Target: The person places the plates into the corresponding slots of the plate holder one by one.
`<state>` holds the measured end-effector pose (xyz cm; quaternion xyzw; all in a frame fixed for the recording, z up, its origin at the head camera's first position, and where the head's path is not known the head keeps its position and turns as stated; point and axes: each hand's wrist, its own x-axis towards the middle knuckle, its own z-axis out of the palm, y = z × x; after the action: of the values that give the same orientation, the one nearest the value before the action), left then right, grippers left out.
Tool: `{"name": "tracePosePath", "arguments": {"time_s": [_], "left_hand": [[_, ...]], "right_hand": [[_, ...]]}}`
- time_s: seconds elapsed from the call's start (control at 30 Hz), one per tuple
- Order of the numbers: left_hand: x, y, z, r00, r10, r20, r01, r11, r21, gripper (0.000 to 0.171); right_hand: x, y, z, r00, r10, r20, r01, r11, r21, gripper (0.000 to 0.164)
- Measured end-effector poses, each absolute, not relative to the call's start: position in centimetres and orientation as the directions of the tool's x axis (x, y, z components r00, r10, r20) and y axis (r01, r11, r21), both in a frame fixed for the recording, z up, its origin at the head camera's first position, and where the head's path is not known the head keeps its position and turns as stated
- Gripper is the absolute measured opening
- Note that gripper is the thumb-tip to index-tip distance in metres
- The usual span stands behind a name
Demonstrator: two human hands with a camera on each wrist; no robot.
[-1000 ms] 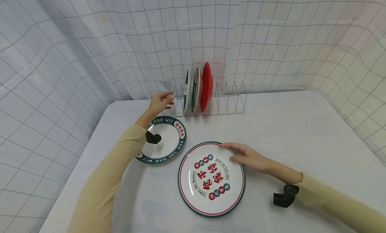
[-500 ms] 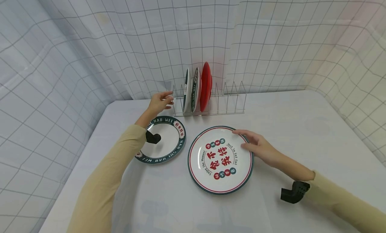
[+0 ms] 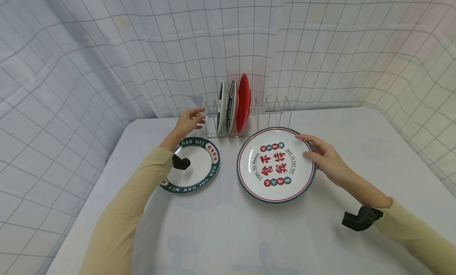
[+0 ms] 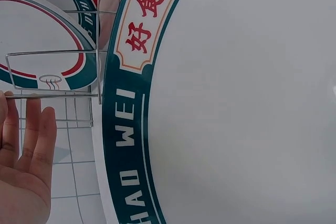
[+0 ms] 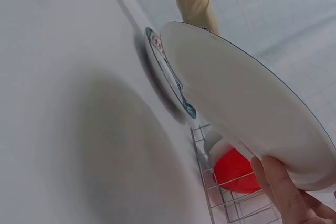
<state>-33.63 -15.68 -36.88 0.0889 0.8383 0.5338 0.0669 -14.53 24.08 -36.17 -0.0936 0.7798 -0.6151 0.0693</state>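
Note:
My right hand pinches the right rim of a round white plate with a green-and-red edge and red characters. In the right wrist view the plate's plain underside is tilted clear of the table, its shadow below. At the left end of a wire dish rack, my left hand grips the end wire, fingertips on it in the left wrist view. Two green-rimmed white plates and a red plate stand on edge in the rack's left half.
A second white plate with a wide green lettered rim lies flat on the table, partly under my left forearm. White checked cloth hangs behind and at both sides. A black wrist camera mount sits on my right sleeve.
My right hand has carried its plate up and to the right, from the front of the table toward the rack, lifting it. My left hand stays at the rack's end.

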Motion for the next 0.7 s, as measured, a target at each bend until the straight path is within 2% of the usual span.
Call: {"name": "tracePosePath", "arguments": {"time_s": [0.47, 0.7], "left_hand": [[-33.6, -15.6, -36.9, -0.975, 0.224, -0.010, 0.086, 0.417, 0.905, 0.044], [-33.6, -15.6, -36.9, -0.976, 0.218, -0.005, 0.089, 0.421, 0.903, 0.044]], "right_hand": [[-16.4, 24.9, -33.3, -0.980, -0.088, 0.179, -0.198, 0.309, -0.930, 0.046], [-18.0, 25.2, -32.2, -0.970, -0.065, 0.236, -0.244, 0.331, -0.912, 0.047]]}}
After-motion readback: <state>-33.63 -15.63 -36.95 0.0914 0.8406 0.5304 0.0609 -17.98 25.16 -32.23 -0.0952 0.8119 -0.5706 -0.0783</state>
